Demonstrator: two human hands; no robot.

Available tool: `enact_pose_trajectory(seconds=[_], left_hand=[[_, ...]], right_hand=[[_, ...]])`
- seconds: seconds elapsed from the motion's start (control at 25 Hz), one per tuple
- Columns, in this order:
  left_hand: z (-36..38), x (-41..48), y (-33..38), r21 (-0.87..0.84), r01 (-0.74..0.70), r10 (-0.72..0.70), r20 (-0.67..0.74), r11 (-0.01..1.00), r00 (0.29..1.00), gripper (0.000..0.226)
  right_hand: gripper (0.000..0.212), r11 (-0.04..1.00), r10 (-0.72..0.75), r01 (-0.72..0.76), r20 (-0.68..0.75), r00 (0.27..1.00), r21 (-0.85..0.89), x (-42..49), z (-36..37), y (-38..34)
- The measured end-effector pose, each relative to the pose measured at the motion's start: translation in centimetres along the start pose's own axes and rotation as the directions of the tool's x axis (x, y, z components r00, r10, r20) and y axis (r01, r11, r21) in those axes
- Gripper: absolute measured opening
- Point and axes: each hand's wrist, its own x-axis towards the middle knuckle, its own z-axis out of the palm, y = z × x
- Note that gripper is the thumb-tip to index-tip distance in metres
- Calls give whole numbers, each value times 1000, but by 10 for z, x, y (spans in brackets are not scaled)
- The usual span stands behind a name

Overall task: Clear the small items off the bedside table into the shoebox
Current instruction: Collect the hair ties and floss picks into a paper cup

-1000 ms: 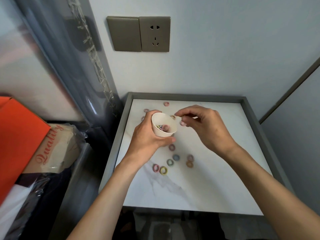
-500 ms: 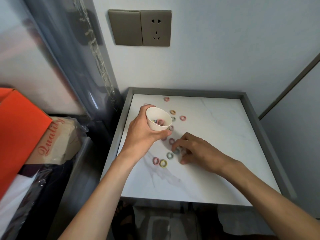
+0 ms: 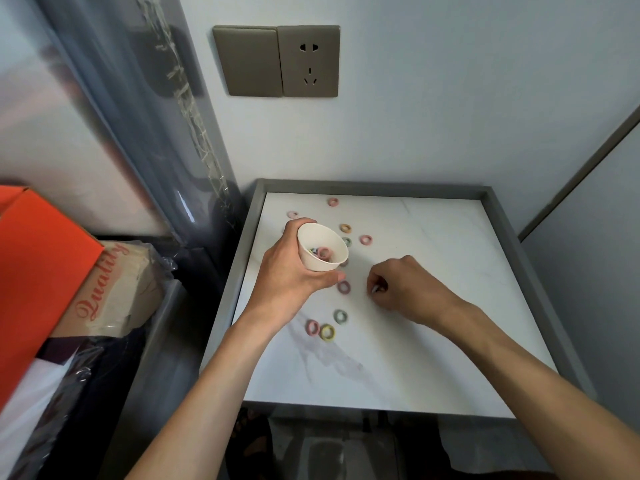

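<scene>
Several small coloured rings lie scattered on the white marble bedside table (image 3: 433,348): a pink ring (image 3: 333,201) at the back, a purple ring (image 3: 344,287) mid-table, a yellow ring (image 3: 327,332) nearer me. My left hand (image 3: 287,275) grips a white paper cup (image 3: 320,245), tilted toward the right, with a few rings inside. To the right of the cup, my right hand (image 3: 401,289) hovers low over the table, its fingers curled and pinching something small and pale, apparently a ring. An orange shoebox (image 3: 38,271) stands at the far left.
A raised grey rim (image 3: 540,271) frames the table top. Between table and shoebox lies a plastic-wrapped carton printed "Quality" (image 3: 114,289) over dark bags. A switch and socket plate (image 3: 277,60) sits on the wall behind. A plastic-wrapped panel (image 3: 138,133) leans at left.
My right hand dropped from the cup's mouth to the table and closed its fingers. The rings that lay beneath it are gone from the marble. The cup stayed roughly in place.
</scene>
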Motion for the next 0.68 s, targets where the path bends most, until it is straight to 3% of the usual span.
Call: enact_pose_trajectory(seconds=[0.08, 0.16, 0.2, 0.24, 0.36, 0.56, 0.68], left_hand=[[1, -2, 0, 8, -13, 13, 22, 1000, 1000, 74], [1, -4, 1, 15, -21, 20, 47, 1000, 999, 76], [1, -5, 2, 14, -25, 24, 65, 1000, 998, 78], [2, -5, 2, 8, -30, 29, 88, 1000, 996, 78], [2, -8, 2, -15, -42, 44, 132, 999, 990, 75], [-14, -5, -5, -89, -10, 15, 53, 996, 998, 77], [-29, -3, -11, -137, -1, -5, -44, 991, 999, 75]], right_hand=[[17, 950, 45, 12, -177, 983, 312, 0, -18, -7], [17, 789, 58, 160, -332, 941, 593, -2, -33, -23], [17, 728, 27, 223, -353, 935, 649, -2, -36, -32], [17, 708, -24, 255, -339, 940, 658, -4, -35, -42], [28, 788, -147, 264, -246, 958, 557, -7, -27, -56], [22, 835, -57, 278, -428, 902, 475, -3, -29, -42], [15, 932, -61, 155, -281, 958, 326, -6, -17, -35]])
